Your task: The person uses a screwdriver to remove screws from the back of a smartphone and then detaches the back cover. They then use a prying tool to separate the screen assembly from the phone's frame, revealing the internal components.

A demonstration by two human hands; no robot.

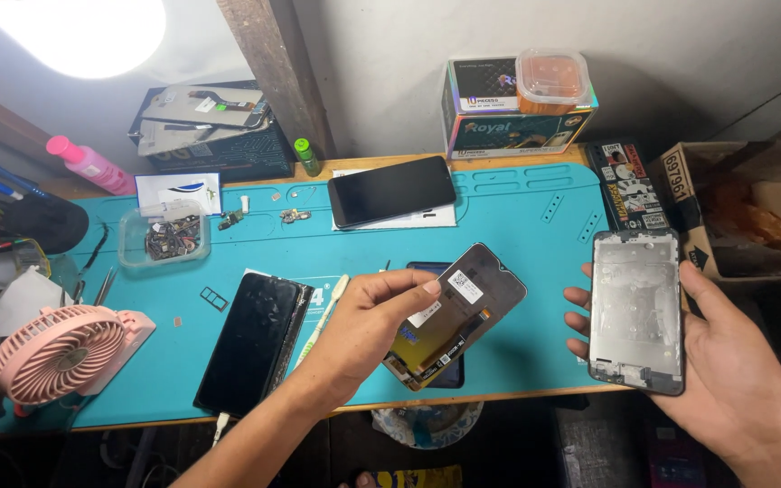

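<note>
A: Left hand (pixel 363 330)?
B: Clamped on a loose phone screen panel (pixel 456 312), back side up, thumb over the top edge, fingers under. Held tilted above the teal work mat (pixel 517 226), just over a dark phone (pixel 436 321) that's mostly hidden beneath it.
A: Right hand (pixel 725 370)?
B: Gripping an empty phone frame (pixel 636 312), inner face up, fingertips curled round its left edge, thumb on the right edge. It sits off the mat's right end, over the desk edge.
A: Hands together?
B: No, apart. Screen and frame are near each other but not touching.
A: Progress?
B: Looks like screen and frame are separate pieces now; screen isn't seated in the frame. Joining them, my guess, is not yet done. Can't tell if glue or cables are prepped.
A: Other stuff?
B: Black phone (pixel 255 343) with cracked-looking glass lying left on the mat, another black phone (pixel 392 190) at the back, clear tub of small parts (pixel 164 237), pink desk fan (pixel 61 352), pink bottle (pixel 90 164), a box (pixel 517 113) at the wall.
</note>
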